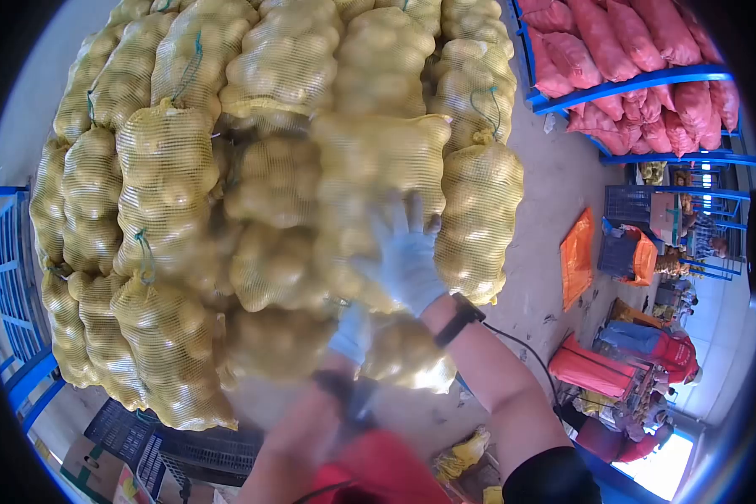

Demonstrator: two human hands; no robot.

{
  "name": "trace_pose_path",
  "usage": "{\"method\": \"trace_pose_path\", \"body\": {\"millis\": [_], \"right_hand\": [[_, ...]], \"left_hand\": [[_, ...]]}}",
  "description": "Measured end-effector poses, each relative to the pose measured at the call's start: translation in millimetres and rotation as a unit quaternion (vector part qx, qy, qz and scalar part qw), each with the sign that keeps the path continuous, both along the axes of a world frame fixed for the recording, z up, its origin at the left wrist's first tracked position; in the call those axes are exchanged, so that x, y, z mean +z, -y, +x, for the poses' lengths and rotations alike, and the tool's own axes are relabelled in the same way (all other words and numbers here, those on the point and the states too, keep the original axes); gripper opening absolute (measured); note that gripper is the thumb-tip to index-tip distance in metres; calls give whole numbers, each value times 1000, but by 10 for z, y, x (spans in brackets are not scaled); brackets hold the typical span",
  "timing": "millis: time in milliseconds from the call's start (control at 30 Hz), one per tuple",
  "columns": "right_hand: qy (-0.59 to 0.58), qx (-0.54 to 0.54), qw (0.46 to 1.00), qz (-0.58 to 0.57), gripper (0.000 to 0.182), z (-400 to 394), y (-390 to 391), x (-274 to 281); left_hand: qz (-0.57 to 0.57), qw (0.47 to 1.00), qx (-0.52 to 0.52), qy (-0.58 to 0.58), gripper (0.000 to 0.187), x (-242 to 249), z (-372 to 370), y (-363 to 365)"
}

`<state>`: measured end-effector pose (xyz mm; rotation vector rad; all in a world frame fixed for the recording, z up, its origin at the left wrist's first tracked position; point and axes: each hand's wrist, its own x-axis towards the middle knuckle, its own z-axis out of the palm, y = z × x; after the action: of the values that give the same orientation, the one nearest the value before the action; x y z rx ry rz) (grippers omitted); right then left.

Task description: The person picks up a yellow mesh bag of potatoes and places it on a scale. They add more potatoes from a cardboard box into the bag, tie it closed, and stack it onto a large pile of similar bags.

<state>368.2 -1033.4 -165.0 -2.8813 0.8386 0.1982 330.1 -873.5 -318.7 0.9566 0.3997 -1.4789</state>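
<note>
A tall stack of yellow mesh sacks, filled with round produce, stands in front of me. My right hand, in a pale blue glove, lies with fingers spread on the face of one mesh sack near the middle of the stack. Lower and to its left, my gloved left hand is closed at the bottom end of that same sack; its fingertips are partly hidden and hazy. Green ties close several sacks. A blurred patch covers the middle of the view.
Pink sacks fill a blue metal rack at upper right. An orange sack lies on the floor. Two people in red tops are at the right. Dark crates and a cardboard box sit at lower left, beside blue rails.
</note>
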Motion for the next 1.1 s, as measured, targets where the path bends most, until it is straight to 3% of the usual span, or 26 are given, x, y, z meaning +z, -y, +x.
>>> {"method": "trace_pose_path", "body": {"millis": [33, 167, 233, 267, 300, 333, 367, 433, 500, 533, 567, 667, 733, 767, 800, 867, 933, 1000, 1033, 1100], "right_hand": [[-10, -13, 1000, -1, 85, -28, -61, -52], [-54, -24, 998, 2, 89, 42, -127, -91], [6, -12, 999, -45, 86, -55, -204, -176], [56, 15, 997, -53, 84, -78, -280, -197], [94, 52, 991, -79, 80, -139, -392, -254], [61, 40, 993, -95, 70, -127, -606, -133], [127, 49, 989, -65, 61, -177, -738, -158], [190, 84, 976, 66, 41, -262, -1252, -68], [152, 94, 949, 259, 37, -485, -1813, -266], [89, 140, 940, 298, 30, -572, -2207, -118], [32, 160, 919, 358, 21, -546, -2701, 72], [-50, 347, 821, 451, 18, -753, -4025, 82], [-149, 416, 766, 466, 18, -847, -4979, 313], [-162, 410, 768, 465, 18, -1001, -5328, 182], [-171, 401, 772, 462, 18, -1255, -5682, -119], [-164, 419, 768, 455, 19, -1579, -6589, -128], [-136, 480, 744, 445, 19, -1920, -7715, 167], [-55, 630, 661, 404, 21, -2476, -8501, -119], [-110, 607, 661, 426, 22, -2736, -8944, -113], [-213, 576, 656, 439, 24, -3063, -9769, 16]], "left_hand": [[41, 974, 45, -220, 46, 35, 41, -30], [119, 992, -22, -40, 47, 399, 106, -269], [88, 994, -8, -67, 36, 507, 31, -804], [150, 988, 26, -35, 35, 734, 4, -1070], [122, 992, 42, 12, 36, 820, -74, -1485], [129, 990, -10, 56, 37, 973, -23, -1961], [136, 984, -71, 95, 38, 1148, 10, -2413], [209, 977, 28, 29, 40, 1444, -129, -3408], [269, 958, 103, -3, 41, 1800, -336, -4342], [302, 943, 137, -5, 41, 2049, -503, -4767], [324, 925, 198, -18, 39, 2004, -846, -5264], [338, 844, 416, -17, 33, 2077, -1726, -6451], [351, 792, 499, -9, 30, 2325, -2152, -7082], [355, 765, 537, -6, 29, 2385, -2370, -7395], [361, 760, 540, 8, 29, 2318, -2646, -7820], [368, 758, 537, 30, 30, 1973, -3215, -8738], [448, 722, 527, 10, 35, 1428, -3561, -9771], [529, 667, 524, -21, 43, 966, -3638, -10529], [577, 628, 521, -35, 49, 765, -3578, -10840], [590, 659, 465, 46, 55, 18, -3630, -11209]]}}
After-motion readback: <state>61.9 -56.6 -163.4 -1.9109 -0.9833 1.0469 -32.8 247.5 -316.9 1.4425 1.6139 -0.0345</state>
